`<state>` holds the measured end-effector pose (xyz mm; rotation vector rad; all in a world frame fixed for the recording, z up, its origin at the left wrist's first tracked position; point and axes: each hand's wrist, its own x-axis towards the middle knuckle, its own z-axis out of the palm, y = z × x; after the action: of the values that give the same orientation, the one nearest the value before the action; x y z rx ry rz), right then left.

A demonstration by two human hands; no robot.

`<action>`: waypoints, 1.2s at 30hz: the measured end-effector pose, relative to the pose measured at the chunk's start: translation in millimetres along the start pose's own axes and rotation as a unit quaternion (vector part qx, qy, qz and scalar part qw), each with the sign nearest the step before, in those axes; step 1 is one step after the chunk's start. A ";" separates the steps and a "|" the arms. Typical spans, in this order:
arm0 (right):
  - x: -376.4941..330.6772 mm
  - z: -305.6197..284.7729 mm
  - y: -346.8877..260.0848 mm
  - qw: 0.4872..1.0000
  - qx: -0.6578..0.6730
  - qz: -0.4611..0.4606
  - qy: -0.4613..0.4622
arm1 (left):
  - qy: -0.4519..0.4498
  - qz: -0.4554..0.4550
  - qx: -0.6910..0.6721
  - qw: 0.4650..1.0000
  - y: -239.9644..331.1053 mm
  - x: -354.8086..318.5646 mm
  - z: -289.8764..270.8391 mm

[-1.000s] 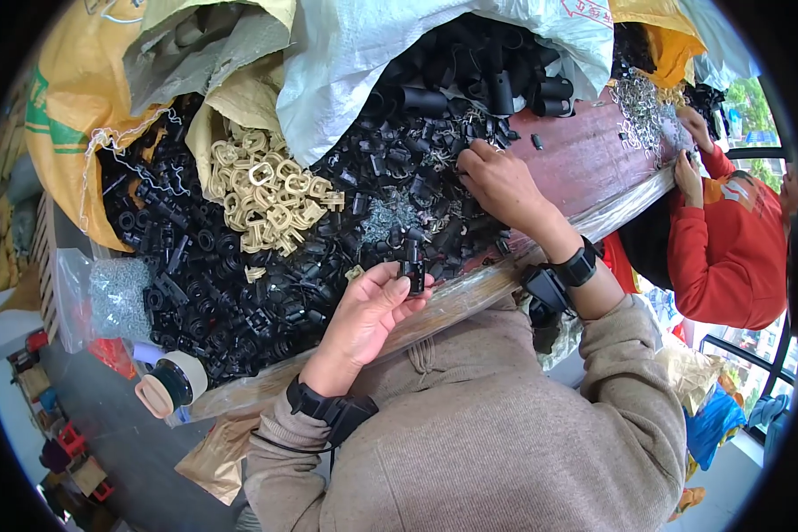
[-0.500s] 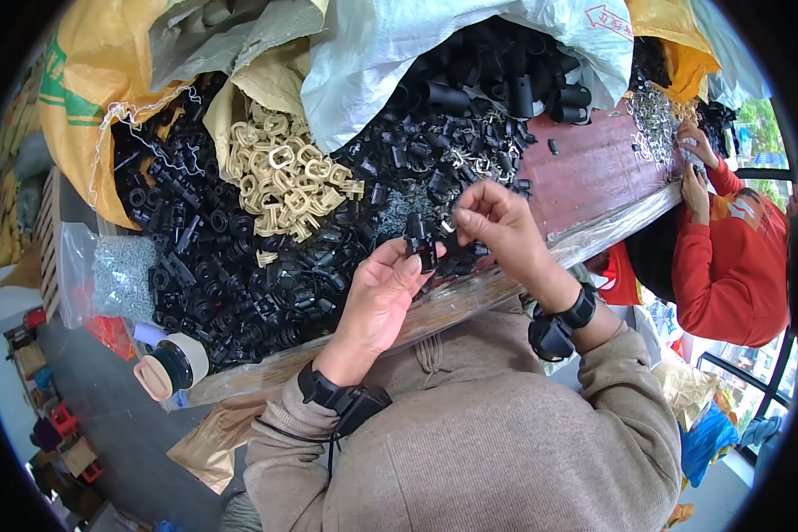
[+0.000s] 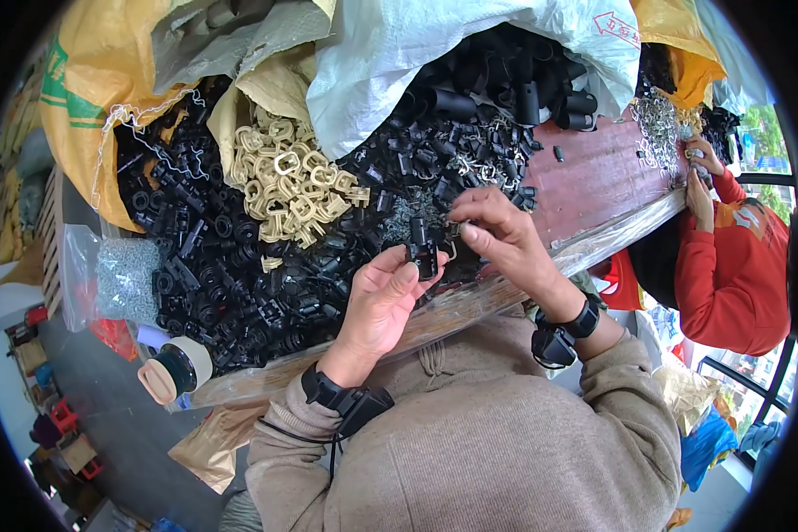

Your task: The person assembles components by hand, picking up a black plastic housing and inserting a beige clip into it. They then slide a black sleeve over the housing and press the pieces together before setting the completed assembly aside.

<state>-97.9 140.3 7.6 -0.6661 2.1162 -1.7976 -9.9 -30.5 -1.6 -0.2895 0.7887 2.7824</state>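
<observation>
Hands: 2, left hand [image 3: 383, 297] and right hand [image 3: 496, 241], sharing 1 black part [image 3: 422, 248].

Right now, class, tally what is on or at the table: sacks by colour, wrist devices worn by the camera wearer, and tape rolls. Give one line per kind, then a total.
Yellow sacks: 2
White sack: 1
Wrist devices: 2
Tape roll: 1
Total: 6

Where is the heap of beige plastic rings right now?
In the head view, the beige rings lie upper left of centre, spilling from a tan sack onto the black parts, beyond the left hand.
</observation>
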 end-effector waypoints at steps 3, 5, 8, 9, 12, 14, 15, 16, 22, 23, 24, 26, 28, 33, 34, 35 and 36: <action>-2.3 -2.6 -9.2 0.994 -0.049 -0.060 -0.074 | -0.006 0.002 0.012 1.000 0.6 -2.4 3.1; -8.1 -0.1 -11.6 0.993 0.066 0.029 -0.095 | -0.012 0.003 0.020 1.000 0.2 -3.3 5.2; -13.5 1.7 -12.7 0.976 0.163 0.101 -0.106 | -0.021 0.001 0.033 0.999 -2.2 -4.8 6.8; -14.0 2.2 -12.9 0.964 0.205 0.132 -0.108 | -0.024 0.003 0.036 0.999 -2.5 -5.2 6.8; -12.8 2.4 -13.8 0.947 0.252 0.163 -0.114 | -0.015 0.001 0.063 0.998 -3.4 -5.7 5.0; -10.9 2.7 -13.6 0.940 0.268 0.174 -0.122 | -0.016 0.002 0.056 0.998 -3.8 -4.9 4.0; -10.5 4.6 -12.2 0.940 0.267 0.172 -0.123 | -0.014 0.001 0.047 0.999 -3.9 -4.2 3.8; -10.5 7.9 -10.0 0.967 0.202 0.119 -0.099 | -0.012 0.000 0.038 0.999 -3.7 -3.5 3.9; -8.3 12.5 -18.8 0.986 -0.111 -0.119 -0.039 | -0.011 0.011 -0.015 1.000 -2.7 -3.0 3.0; -8.3 12.9 -21.2 0.986 -0.110 -0.120 -0.040 | -0.020 0.015 -0.023 0.999 -3.4 -3.0 1.0; -8.8 12.7 -24.1 0.983 -0.121 -0.132 -0.035 | -0.030 0.017 -0.031 0.999 -4.0 -2.6 0.7; -10.9 12.2 -27.8 0.977 -0.142 -0.155 -0.024 | -0.036 0.016 -0.027 0.999 -4.1 -3.3 1.8; -14.2 11.4 -28.4 0.966 -0.171 -0.190 -0.023 | -0.045 0.015 -0.020 0.999 -4.8 -5.1 3.2; -19.0 7.9 -34.5 0.952 -0.186 -0.238 -0.043 | -0.048 -0.004 -0.026 0.999 -8.8 -10.5 3.4; -20.3 7.0 -35.2 0.958 -0.166 -0.226 -0.052 | -0.054 -0.006 -0.024 0.998 -7.0 -10.7 4.8; -22.1 6.3 -34.3 0.959 -0.166 -0.226 -0.051 | -0.060 -0.009 -0.023 0.998 -4.9 -10.8 6.0; -24.2 5.3 -32.3 0.977 -0.121 -0.169 -0.053 | -0.066 -0.011 -0.022 0.998 -3.9 -11.1 6.2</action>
<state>-69.4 144.6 36.4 -1.2216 2.2764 -1.6244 1.0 -25.9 4.5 -0.1204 0.6894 2.7680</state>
